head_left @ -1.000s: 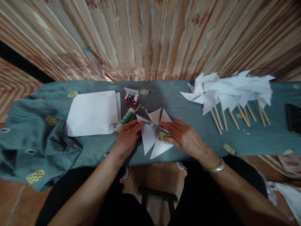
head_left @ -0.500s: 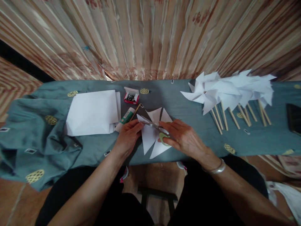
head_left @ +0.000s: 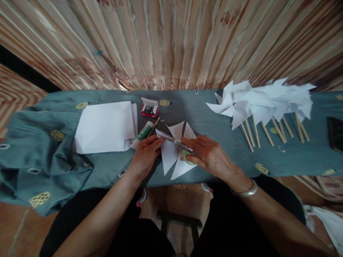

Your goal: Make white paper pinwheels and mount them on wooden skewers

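Note:
A white paper square [head_left: 169,155], slit inward from its corners, lies at the front middle of the table. My left hand [head_left: 147,153] pinches its left edge between thumb and fingers. In my right hand [head_left: 207,153] is a pair of scissors with pale green handles [head_left: 187,157]; the blades point left across the paper toward my left fingertips. Just beyond the left hand rest a green and white glue stick [head_left: 145,130] and a thin wooden stick [head_left: 154,125].
A stack of white paper [head_left: 105,126] lies on the left. Behind the glue stick stands an opened red box [head_left: 149,108] of small metal pieces. Several white pinwheels [head_left: 257,101] on wooden sticks overlap at the right. A dark object [head_left: 334,134] sits at the far right.
The scissors' blades have closed up a little on the paper, and the handles have shifted slightly. Both hands stay in nearly the same place.

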### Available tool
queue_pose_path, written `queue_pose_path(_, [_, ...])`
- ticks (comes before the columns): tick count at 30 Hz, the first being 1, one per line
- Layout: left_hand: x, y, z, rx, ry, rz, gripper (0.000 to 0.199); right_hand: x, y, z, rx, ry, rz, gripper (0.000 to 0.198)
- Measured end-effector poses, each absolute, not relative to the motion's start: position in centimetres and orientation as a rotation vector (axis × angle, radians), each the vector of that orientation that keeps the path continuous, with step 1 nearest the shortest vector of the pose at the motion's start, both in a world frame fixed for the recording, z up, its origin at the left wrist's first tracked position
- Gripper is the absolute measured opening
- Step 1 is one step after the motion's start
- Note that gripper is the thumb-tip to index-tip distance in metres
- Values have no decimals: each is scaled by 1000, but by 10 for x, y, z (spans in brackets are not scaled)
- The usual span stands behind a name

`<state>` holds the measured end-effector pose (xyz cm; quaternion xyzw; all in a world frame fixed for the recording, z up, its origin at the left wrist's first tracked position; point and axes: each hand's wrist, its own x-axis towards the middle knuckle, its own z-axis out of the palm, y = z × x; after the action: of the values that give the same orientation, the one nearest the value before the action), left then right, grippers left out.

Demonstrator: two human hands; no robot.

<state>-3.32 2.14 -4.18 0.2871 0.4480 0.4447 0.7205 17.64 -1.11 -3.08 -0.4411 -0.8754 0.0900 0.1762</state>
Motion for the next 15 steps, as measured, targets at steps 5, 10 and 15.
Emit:
queue_pose_path(5, [-34, 21, -41, 637, 982, 974, 23, 176, -11, -31, -1251, -2476, 249, 49])
queue_pose_path(10, [-33, 21, -40, 629, 986, 981, 22, 176, -11, -31, -1254, -2470, 251, 47])
queue_pose_path(15, [-33, 21, -39, 631, 976, 981, 24, 176, -11, -30, -1243, -2476, 224, 46])
